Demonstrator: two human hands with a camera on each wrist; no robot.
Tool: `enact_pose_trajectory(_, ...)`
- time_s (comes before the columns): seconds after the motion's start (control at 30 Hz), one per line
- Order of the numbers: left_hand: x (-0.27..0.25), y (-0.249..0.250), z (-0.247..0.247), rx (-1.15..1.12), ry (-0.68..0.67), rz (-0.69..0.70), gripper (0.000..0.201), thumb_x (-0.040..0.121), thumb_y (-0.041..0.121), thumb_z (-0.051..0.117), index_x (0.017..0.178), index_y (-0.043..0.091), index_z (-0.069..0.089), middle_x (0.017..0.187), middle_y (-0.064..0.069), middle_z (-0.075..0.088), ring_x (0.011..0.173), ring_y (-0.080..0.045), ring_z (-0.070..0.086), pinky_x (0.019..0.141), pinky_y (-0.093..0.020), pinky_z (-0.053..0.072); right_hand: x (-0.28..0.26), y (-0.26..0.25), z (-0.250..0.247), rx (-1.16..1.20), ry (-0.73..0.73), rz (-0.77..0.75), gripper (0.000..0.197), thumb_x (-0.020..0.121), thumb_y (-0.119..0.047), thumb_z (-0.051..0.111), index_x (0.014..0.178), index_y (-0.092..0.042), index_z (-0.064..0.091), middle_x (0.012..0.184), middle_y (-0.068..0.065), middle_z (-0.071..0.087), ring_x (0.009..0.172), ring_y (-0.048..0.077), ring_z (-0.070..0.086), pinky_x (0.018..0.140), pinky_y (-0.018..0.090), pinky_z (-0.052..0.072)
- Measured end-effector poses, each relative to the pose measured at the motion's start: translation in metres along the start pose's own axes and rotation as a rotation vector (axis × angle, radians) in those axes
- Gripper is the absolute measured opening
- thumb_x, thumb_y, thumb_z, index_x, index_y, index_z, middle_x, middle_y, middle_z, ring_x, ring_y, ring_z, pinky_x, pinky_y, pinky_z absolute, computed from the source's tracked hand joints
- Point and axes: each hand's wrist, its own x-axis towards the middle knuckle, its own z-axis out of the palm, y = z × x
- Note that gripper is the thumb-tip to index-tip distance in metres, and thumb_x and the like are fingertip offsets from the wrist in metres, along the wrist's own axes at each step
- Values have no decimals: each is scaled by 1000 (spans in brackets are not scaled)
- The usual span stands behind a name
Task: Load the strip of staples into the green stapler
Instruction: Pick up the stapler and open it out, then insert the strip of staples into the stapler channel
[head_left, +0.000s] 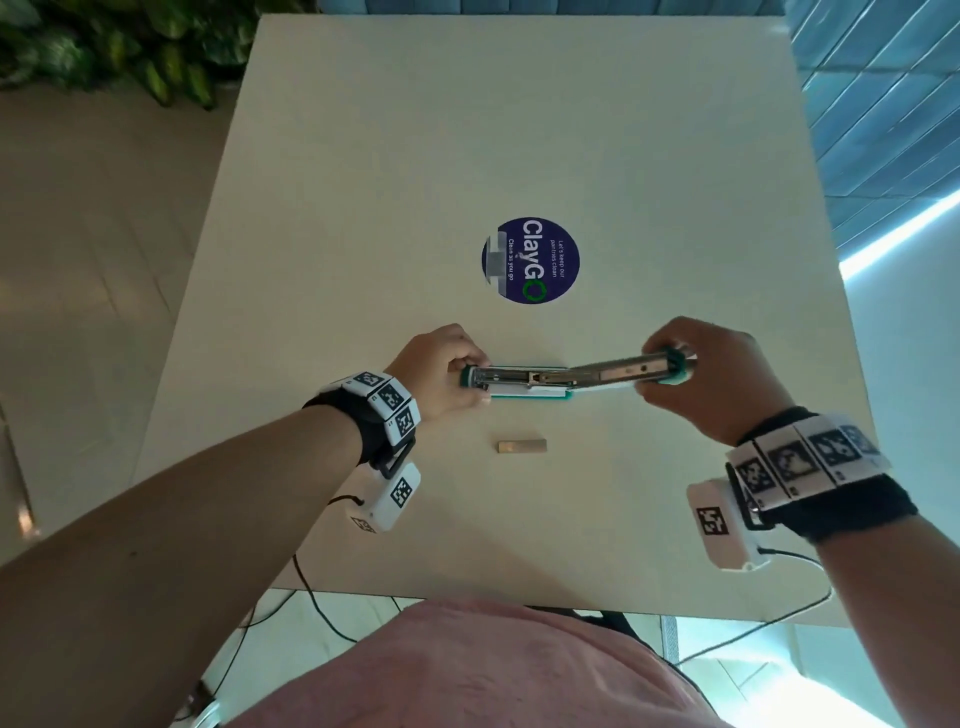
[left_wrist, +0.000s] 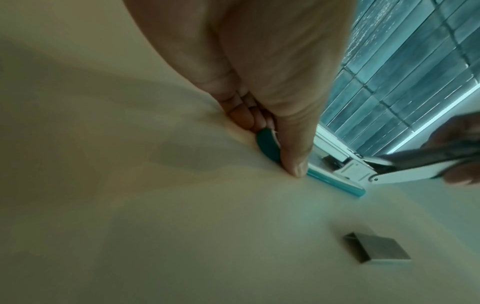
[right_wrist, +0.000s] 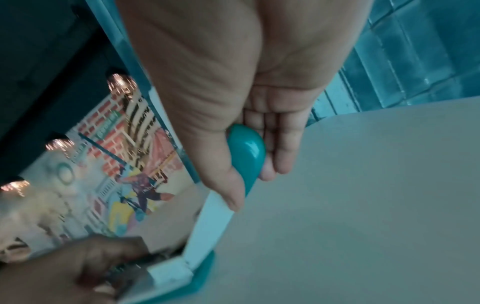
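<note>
The green stapler (head_left: 519, 383) lay opened out flat across the middle of the cream table (head_left: 519, 130), its base on the left and its top arm swung over to the right, so the metal staple channel faced up. The left hand (head_left: 441, 371) gripped the left end of the base, thumb on the near side and fingers curled round the far side; from the left wrist view the thumb tip (left_wrist: 296, 166) pressed down beside the teal base edge where it met the table. The right hand (head_left: 711, 379) held the far right end of the top arm, fingers wrapped over it and thumb underneath on the near side; in the right wrist view the rounded teal cap (right_wrist: 246, 150) sat clamped between thumb and fingers, raised a little off the table.

The strip of staples (head_left: 522, 446) lay flat on the table by itself, on the near side of the stapler, below its middle and between the two wrists, touched by neither hand. From the left wrist view it (left_wrist: 379, 250) sat to the near right of the thumb, well apart from it.

Beyond the stapler, on the far side, a round blue sticker (head_left: 532, 260) was stuck to the tabletop.
</note>
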Motion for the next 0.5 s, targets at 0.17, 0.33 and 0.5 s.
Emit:
enact_pose_trajectory(0.17,1,-1,2,-14,27,3,36,58,15,82,90,14,68,88,-1,58,70,1,53,67,-3,41,13,34,31,-60,-97,57,24,69,-17,77,91,-18,68,82,1,65,79,21,58,71,22,38)
enact_pose_trajectory(0.33,0,-1,2,10,14,2,36,58,16,82,91,16,67,90,-5,60,76,-13,57,72,-11,47,17,46,48,-46,-64,26,27,72,-17,76,97,-17,68,92,7,63,91,25,52,79,26,33)
enact_pose_trajectory(0.5,-2,4,2,65,-9,-16,39,60,19,80,95,16,65,95,-8,60,84,-21,59,83,-38,53,14,53,51,-2,-53,14,27,74,-17,73,101,-18,66,90,-3,52,91,21,48,80,26,32)
